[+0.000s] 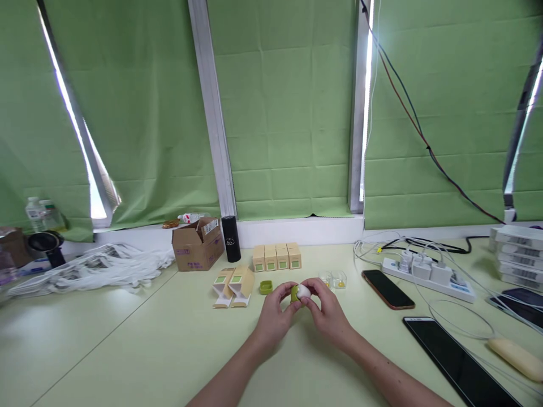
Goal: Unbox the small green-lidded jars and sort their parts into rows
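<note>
My left hand [275,316] pinches a small green piece [294,293] between thumb and fingers. A white rounded piece [303,291] touches it on the right, gripped by my right hand [326,314]. Both hands meet just above the table. Left of them sits a small green square container [266,287]. Two clear containers with yellow bits inside [338,280] stand behind my right hand. Two opened kraft boxes [241,285] lie farther left, and several closed kraft boxes [282,257] stand in a row behind.
A brown carton [197,249] and a black cylinder [231,239] stand at the back. White cords [123,265] are heaped at left. On the right are a phone [387,289], a power strip [428,278], a tablet [458,362], a cream oblong object [515,357] and stacked clear cases [520,257].
</note>
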The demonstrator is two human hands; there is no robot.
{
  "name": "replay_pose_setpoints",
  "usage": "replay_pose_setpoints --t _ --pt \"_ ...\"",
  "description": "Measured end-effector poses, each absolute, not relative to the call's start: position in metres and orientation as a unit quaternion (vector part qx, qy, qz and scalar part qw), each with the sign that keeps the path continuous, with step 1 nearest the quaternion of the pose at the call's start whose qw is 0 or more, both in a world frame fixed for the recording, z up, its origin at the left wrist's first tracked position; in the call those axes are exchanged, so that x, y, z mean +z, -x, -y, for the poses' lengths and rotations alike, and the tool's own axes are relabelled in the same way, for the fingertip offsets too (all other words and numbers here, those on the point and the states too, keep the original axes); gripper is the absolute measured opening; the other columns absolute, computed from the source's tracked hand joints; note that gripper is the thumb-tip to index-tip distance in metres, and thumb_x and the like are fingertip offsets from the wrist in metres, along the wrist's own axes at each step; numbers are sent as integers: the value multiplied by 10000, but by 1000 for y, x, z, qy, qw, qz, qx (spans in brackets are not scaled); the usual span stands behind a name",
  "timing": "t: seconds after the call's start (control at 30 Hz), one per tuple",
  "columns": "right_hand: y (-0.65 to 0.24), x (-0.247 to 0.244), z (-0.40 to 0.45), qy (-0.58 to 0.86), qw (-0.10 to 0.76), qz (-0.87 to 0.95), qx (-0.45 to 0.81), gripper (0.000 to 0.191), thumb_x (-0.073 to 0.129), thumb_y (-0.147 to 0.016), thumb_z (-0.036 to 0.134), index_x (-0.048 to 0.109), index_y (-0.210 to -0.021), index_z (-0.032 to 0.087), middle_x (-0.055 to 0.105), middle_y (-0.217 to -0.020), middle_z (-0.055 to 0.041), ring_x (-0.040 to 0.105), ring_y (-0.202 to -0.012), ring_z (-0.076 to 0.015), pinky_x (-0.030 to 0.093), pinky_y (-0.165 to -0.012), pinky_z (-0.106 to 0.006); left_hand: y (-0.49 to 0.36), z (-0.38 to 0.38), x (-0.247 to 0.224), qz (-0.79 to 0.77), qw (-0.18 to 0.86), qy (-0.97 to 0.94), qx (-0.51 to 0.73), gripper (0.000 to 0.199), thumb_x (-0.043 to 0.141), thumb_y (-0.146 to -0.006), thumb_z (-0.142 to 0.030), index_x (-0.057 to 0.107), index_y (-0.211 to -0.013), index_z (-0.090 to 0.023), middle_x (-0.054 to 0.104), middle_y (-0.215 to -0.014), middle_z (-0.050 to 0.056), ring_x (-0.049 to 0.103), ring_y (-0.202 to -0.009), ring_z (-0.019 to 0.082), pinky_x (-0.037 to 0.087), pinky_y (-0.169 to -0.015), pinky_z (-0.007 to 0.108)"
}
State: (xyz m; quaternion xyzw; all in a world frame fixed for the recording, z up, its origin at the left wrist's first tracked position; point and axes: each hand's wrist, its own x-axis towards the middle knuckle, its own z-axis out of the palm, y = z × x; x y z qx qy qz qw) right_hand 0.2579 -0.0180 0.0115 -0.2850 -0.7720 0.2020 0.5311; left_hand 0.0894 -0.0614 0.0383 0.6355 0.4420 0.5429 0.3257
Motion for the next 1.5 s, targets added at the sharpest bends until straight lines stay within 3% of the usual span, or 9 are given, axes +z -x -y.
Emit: replay_pose_setpoints --t 0.17,0.33,0.5,0.73,1.07,1.23,1.33,1.43,1.5 --pt "-253 8 18 303 541 713 328 276 558 -994 467 625 -1107 224 687 -1061 -83 655 -953 -241 552 -848 -377 -92 58 35 -413 368 -609 569 446 801 -818 -459 684 -1140 -172 738 -1184 150 690 -1133 303 525 -1022 430" --pt "-258 9 6 291 608 547 497 495 706 -855 648 658 -1093 216 743 -991 -75 714 -876 -258 550 -902 -437 -82 48 24 -393 397 -583 590 555 832 -776 -501 663 -1177 -155 737 -1188 172 698 -1138 324 528 -1036 471" --pt "-267 17 2 206 602 430 641 469 823 -758 620 746 -935 192 767 -981 -99 730 -897 -281 551 -905 -471 -79 44 22 -380 406 -568 608 578 834 -771 -504 665 -1216 -176 712 -1274 172 665 -1212 324 521 -1061 469" --pt "-269 23 7 192 585 397 680 429 873 -734 550 735 -955 209 765 -1018 -94 721 -970 -286 557 -814 -417 -77 43 22 -381 401 -546 629 590 838 -765 -494 662 -1226 -171 700 -1302 178 673 -1200 311 522 -1058 455" --pt "-272 30 12 227 603 483 592 502 938 -663 425 715 -1073 240 755 -949 -47 709 -936 -246 537 -944 -442 -70 32 13 -418 345 -518 662 606 843 -743 -506 679 -1215 -164 713 -1261 178 657 -1218 329 533 -1033 457" --pt "-272 32 8 296 588 547 517 569 914 -624 373 712 -1135 226 749 -908 -50 688 -883 -248 555 -832 -392 -66 27 9 -429 306 -503 685 567 815 -783 -487 671 -1230 -170 707 -1280 169 654 -1227 316 523 -1046 451" --pt "-272 31 -5 333 598 585 435 465 819 -697 355 691 -1126 229 722 -884 -37 667 -795 -223 549 -743 -365 -64 25 8 -437 282 -487 701 552 804 -799 -473 664 -1244 -178 697 -1306 164 642 -1250 315 529 -1035 439" --pt "-272 35 -26 374 564 678 286 315 686 -787 271 692 -1099 228 691 -1115 -78 668 -871 -214 533 -717 -332 -63 25 9 -445 269 -478 708 551 804 -796 -470 662 -1238 -174 710 -1279 165 652 -1231 315 538 -1013 432" --pt "-269 40 -41 419 465 762 167 347 606 -823 187 682 -1156 244 644 -1239 -82 668 -985 -209 535 -777 -315 -64 25 10 -448 263 -475 710 548 805 -793 -472 664 -1231 -175 715 -1267 161 655 -1224 314 539 -1007 427"
